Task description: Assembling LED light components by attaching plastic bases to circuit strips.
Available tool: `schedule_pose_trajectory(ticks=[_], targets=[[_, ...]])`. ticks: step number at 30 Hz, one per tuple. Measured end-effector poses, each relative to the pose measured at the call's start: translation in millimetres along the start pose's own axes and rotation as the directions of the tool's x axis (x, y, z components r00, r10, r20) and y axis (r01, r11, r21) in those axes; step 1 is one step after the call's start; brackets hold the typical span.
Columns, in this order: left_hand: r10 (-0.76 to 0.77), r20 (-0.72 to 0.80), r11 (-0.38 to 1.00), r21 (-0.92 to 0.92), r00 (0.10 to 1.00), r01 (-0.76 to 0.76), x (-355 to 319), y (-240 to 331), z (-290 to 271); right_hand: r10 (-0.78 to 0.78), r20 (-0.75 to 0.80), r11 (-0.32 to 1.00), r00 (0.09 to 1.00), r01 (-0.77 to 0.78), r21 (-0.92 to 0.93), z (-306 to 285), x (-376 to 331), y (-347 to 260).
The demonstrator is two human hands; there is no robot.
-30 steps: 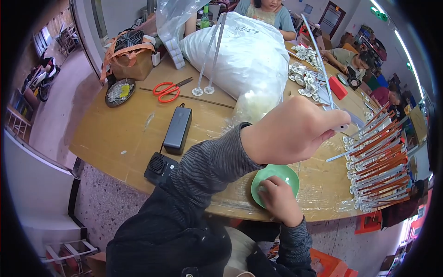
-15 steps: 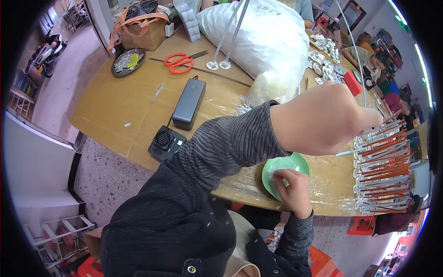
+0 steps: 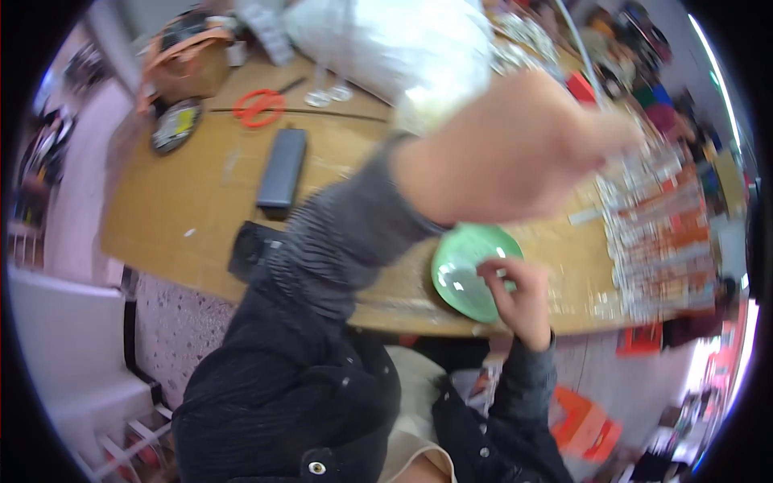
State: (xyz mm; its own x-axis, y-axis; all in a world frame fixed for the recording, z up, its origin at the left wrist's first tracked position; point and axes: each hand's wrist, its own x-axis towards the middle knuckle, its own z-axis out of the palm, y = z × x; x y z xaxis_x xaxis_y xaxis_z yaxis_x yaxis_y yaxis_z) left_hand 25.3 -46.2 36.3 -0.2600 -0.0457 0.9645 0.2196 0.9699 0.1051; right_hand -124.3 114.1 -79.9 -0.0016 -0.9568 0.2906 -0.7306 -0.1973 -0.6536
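Observation:
My left arm reaches across to the right, and my left hand [image 3: 507, 153] is raised above the table, blurred by motion. Its fingers look curled, but their tips are hidden, and I cannot make out what they hold. A thin pale strip [image 3: 576, 36] rises behind this hand; whether it is held I cannot tell. My right hand [image 3: 527, 298] is at the near rim of a green plate [image 3: 483, 241], thumb and forefinger bent together over it. Any small piece between them does not show. Shiny clear bits lie in the plate. Right of my left hand lie rows of clear and reddish-brown strips [image 3: 656, 233].
Farther left on the brown table [image 3: 193, 233] are a grey box-shaped device [image 3: 283, 169], red-handled scissors [image 3: 259, 109] and a dark dish [image 3: 175, 127]. A big white bag [image 3: 386, 44] stands at the back. Near it is a carton [image 3: 192, 72]. Other people sit at the far right.
The whole view has shifted, so the table and its things sit farther left and higher, and the picture is blurred. My right fingers still bend over the plate; my left hand stays raised.

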Motion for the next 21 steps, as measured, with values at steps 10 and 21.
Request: schedule_pose_trajectory(ticks=[10, 21], targets=[[-0.234, 0.216, 0.972, 0.02, 0.948, 0.236, 16, 40, -15, 0.176, -0.259, 0.735, 0.95, 0.048, 0.676, -44, 12, -12], [-0.182, 0.153, 0.977, -0.085, 0.971, 0.196, 9, 24, -10, 0.042, -0.33, 0.718, 0.943, 0.201, 0.667, -56, 39, -25]])
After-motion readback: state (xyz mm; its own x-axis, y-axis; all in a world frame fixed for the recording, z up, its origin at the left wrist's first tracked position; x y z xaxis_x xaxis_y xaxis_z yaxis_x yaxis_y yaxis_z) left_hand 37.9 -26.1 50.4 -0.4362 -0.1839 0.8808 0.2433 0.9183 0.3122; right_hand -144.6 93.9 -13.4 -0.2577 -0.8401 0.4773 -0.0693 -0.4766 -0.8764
